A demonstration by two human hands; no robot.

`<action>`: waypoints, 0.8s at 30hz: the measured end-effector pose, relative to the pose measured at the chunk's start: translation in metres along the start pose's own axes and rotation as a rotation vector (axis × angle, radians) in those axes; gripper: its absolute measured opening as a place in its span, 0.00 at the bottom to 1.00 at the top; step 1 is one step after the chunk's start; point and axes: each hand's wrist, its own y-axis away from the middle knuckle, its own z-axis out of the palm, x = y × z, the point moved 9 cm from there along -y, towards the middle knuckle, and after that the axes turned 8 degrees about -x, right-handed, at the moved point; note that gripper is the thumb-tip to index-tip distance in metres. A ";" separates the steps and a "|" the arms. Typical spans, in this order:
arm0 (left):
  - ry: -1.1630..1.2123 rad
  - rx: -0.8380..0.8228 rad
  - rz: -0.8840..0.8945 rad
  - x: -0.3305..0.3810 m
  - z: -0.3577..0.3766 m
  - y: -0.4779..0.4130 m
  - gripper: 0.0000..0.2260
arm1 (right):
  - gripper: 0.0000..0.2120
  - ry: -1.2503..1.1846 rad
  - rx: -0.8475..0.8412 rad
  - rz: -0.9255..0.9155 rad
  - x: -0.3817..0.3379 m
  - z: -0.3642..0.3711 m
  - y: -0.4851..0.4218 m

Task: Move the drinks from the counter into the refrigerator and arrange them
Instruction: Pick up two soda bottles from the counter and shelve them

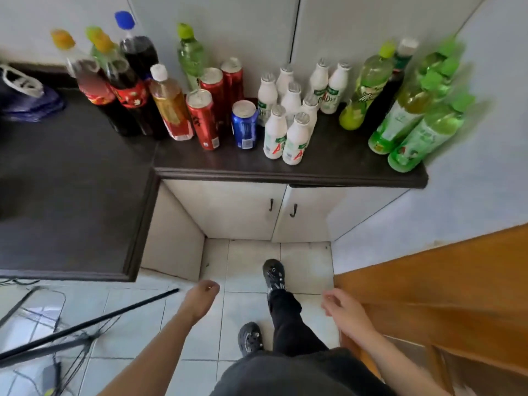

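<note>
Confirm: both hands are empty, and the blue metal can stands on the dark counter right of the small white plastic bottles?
Wrong side. The head view shows the blue metal can left of the small white plastic bottles, between them and the tall red cans. The rest holds: it stands on the dark counter, and the left hand and right hand are empty.

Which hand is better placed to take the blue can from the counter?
Probably the left hand: it hangs empty, almost in line with the blue can, while the right hand is farther to the side.
</note>
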 end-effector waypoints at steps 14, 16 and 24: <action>0.618 0.541 0.275 0.152 -0.183 -0.016 0.07 | 0.10 0.026 -0.105 -0.745 -0.358 -0.071 -0.075; 0.698 0.623 0.319 0.156 -0.205 -0.005 0.07 | 0.12 -0.020 -0.103 -0.852 -0.398 -0.077 -0.066; 0.837 0.877 0.384 0.147 -0.287 0.013 0.08 | 0.09 -0.141 0.011 -1.061 -0.508 -0.092 -0.066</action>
